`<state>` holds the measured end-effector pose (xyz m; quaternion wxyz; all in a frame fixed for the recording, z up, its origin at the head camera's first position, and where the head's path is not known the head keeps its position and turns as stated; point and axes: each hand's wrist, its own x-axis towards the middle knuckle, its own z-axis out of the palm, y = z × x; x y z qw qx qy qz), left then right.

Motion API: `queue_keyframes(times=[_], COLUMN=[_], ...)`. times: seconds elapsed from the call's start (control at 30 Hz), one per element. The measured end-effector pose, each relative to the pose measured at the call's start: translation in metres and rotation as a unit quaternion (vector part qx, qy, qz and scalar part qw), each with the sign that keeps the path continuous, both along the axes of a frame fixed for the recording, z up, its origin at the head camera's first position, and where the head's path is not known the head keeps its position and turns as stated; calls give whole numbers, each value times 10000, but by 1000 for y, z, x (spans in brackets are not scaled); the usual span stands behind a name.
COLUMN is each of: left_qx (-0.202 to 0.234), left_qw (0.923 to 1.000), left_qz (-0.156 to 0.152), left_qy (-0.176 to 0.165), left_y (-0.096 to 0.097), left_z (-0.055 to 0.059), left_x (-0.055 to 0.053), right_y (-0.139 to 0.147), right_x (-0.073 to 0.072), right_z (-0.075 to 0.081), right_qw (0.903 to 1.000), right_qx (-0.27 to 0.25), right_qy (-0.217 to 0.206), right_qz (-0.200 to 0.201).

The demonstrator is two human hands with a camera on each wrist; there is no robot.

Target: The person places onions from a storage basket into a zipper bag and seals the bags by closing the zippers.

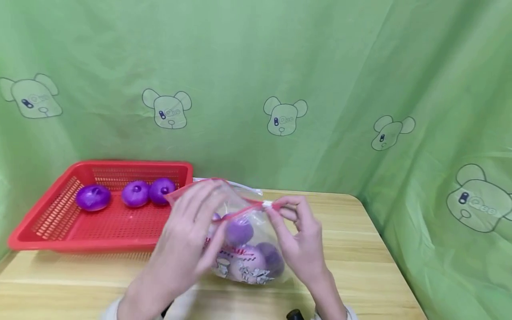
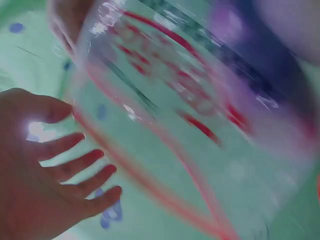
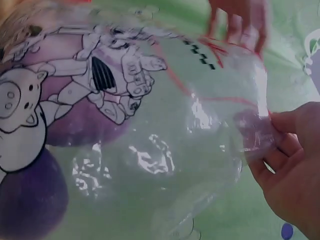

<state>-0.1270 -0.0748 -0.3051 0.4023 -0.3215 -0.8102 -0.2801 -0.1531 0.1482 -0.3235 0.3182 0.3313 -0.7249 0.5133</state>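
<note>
A clear zip bag (image 1: 266, 224) with a red zip edge and cartoon print stands on the table with several purple onions (image 1: 239, 231) inside. Its mouth gapes. My right hand (image 1: 302, 242) pinches the bag's right top corner, beside a white zip slider (image 1: 267, 204). At the left of the mouth, my left hand (image 1: 188, 235) has its fingers extended over the red edge. The left wrist view shows those fingers (image 2: 80, 165) spread, with the thumb tip against the red strip. In the right wrist view, the plastic corner lies between thumb and fingers (image 3: 287, 150).
A red plastic basket (image 1: 116, 244) stands at the left, with three purple onions (image 1: 93, 198) in it. Behind the bag lies a white-edged clear plastic piece (image 1: 256, 191). A black object (image 1: 294, 314) shows at the front of the wooden table (image 1: 352, 258). Green curtain (image 1: 240, 53) surrounds the table.
</note>
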Motion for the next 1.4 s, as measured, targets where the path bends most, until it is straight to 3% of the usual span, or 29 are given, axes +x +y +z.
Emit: queue_keyframes(times=[0.1, 0.23, 0.37, 0.57, 0.8, 1.0, 1.2, 1.4], left_qx=[-147, -590, -800, -892, -812, -790, -814, -871], left_qw=[9993, 9979, 9958, 9944, 9956, 9960, 9957, 9956], left_qz=[-278, -61, 130, 79, -200, -252, -350, -237], left_qy=[194, 266, 417, 552, 414, 326, 262, 262], left_y=[12, 20, 21, 23, 21, 18, 17, 14], left_z=[5, 2, -2, -2, -3, -3, 0, 1], left_x=[9, 8, 7, 8, 11, 10, 5, -2], right_y=[-9, -15, -12, -5, -2, -3, -3, -3], right_x=[5, 11, 19, 32, 34, 30, 27, 22], right_z=[-1, -2, 5, 11, 15, 16, 19, 22], right_qw=[9992, 9955, 9896, 9771, 9725, 9711, 9715, 9714], right_qx=[317, 748, 1352, 2106, 2170, 2048, 1938, 1959], right_qy=[120, 463, 320, 266, 846, 1224, 1360, 1323], right_qz=[229, 363, 379, 162, 66, 39, -95, -226])
